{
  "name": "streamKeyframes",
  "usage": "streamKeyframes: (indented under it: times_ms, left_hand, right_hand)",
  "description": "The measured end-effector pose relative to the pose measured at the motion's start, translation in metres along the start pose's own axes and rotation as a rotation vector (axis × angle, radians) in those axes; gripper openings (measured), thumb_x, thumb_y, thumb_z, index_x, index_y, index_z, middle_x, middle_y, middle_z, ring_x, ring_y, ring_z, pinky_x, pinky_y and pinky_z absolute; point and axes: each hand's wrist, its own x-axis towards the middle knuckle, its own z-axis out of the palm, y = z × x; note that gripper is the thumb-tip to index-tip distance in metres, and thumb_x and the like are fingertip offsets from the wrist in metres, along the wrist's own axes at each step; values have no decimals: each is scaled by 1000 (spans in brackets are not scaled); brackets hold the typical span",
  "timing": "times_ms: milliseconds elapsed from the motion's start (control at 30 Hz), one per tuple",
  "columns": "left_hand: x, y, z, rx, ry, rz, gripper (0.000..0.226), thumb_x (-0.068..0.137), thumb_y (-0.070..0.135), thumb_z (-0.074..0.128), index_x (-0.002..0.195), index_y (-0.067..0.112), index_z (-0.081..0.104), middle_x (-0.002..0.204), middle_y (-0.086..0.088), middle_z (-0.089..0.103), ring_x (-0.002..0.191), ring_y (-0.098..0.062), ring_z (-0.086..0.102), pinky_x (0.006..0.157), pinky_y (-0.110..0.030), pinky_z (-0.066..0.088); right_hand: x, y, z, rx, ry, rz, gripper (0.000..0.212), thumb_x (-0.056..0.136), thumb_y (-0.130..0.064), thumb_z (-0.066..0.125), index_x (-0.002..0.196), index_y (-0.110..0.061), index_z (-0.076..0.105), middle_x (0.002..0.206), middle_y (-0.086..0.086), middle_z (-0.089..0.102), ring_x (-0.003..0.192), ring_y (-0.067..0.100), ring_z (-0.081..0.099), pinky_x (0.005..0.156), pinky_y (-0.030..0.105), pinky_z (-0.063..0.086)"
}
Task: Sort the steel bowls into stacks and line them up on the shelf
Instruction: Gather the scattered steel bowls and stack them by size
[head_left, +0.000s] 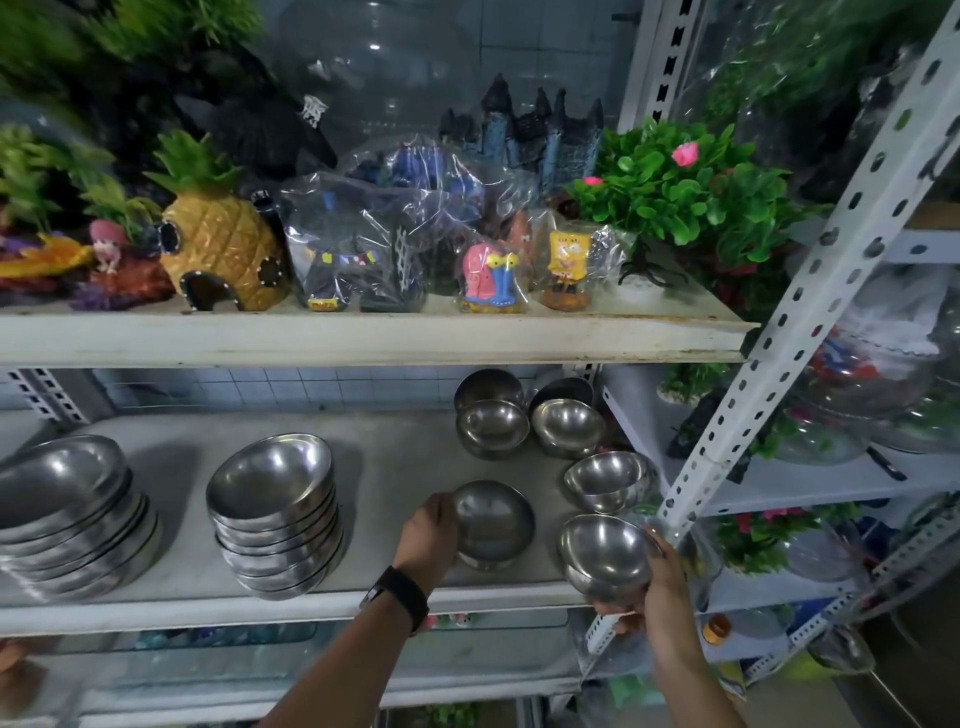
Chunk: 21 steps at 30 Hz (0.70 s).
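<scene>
- Gathering loose small bowls at the right end of the shelf (171, 605) is the step in hand
- Left hand (427, 535) grips the rim of a small bowl (493, 522) resting on the shelf
- Right hand (657, 587) holds a second small bowl (602, 551) at the shelf's front edge, apparently lifted clear
- Two finished stacks (275, 514) of larger bowls stand to the left; four more small bowls (608, 480) sit singly behind
- Next move, as judged: nest the held bowl into the left-hand one, rims level, then add the rest

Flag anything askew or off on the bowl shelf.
The mid-shelf bowl stack leans, its bowls tilted rather than level. Small bowls at the right sit scattered, unstacked. No damage or spills visible.
</scene>
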Motion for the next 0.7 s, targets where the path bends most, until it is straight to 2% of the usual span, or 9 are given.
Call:
streamKeyframes:
  times_ms: [100,200,300,367,433,533,633,700]
  left_hand:
    - [-2,-2,-5,8,10,19,28,106,26,38,98,17,63,90,-3,66,78,-17,63,62,-28,50]
    - [-5,-6,-9,-11,18,30,27,106,25,38,104,18,64,93,-1,66,81,-14,63,65,-29,53]
    - [-8,-11,-11,-45,36,70,25,107,27,39,114,24,63,97,1,66,82,-7,63,63,-22,52]
    - [-8,-14,-11,-54,44,75,24,107,27,39,114,26,62,96,1,67,82,-13,65,63,-25,53]
    - [-8,-16,-11,-57,44,71,25,107,27,39,113,24,63,98,-3,69,83,-17,67,61,-23,53]
    - [-10,-17,-10,-59,47,72,29,108,28,38,114,21,65,98,-6,70,81,-13,66,51,-12,45]
    - [-12,-16,-11,-78,34,54,29,108,30,37,114,22,65,96,-6,70,74,-18,67,46,-17,46]
    - [-11,-17,-12,-77,28,49,29,108,30,37,114,21,65,94,-7,70,68,-20,66,45,-20,47]
  right_hand:
    - [4,3,-1,-10,2,-17,28,106,-37,40,125,-27,59,96,14,71,47,30,66,51,32,47]
    - [9,9,-4,-29,-2,1,31,107,-39,40,129,-24,56,83,22,64,38,24,52,39,26,42]
    - [7,10,-2,-48,-34,-27,28,106,-37,43,129,-27,55,95,27,65,40,24,52,40,29,45]
    - [3,10,0,-41,-53,-43,24,106,-35,44,127,-30,55,101,26,66,41,24,53,43,32,46]
    - [0,9,2,-30,-52,-51,22,106,-33,45,124,-33,56,101,24,67,42,23,53,44,32,46]
    - [-2,9,4,-13,-38,-53,18,106,-32,45,119,-38,57,98,20,68,42,23,52,45,33,45]
    - [-1,12,3,-9,-37,-49,19,106,-31,44,118,-37,58,87,21,70,41,25,50,47,33,43]
    - [-1,12,3,-11,-40,-45,20,106,-32,44,120,-34,58,87,22,69,41,25,49,47,33,42]
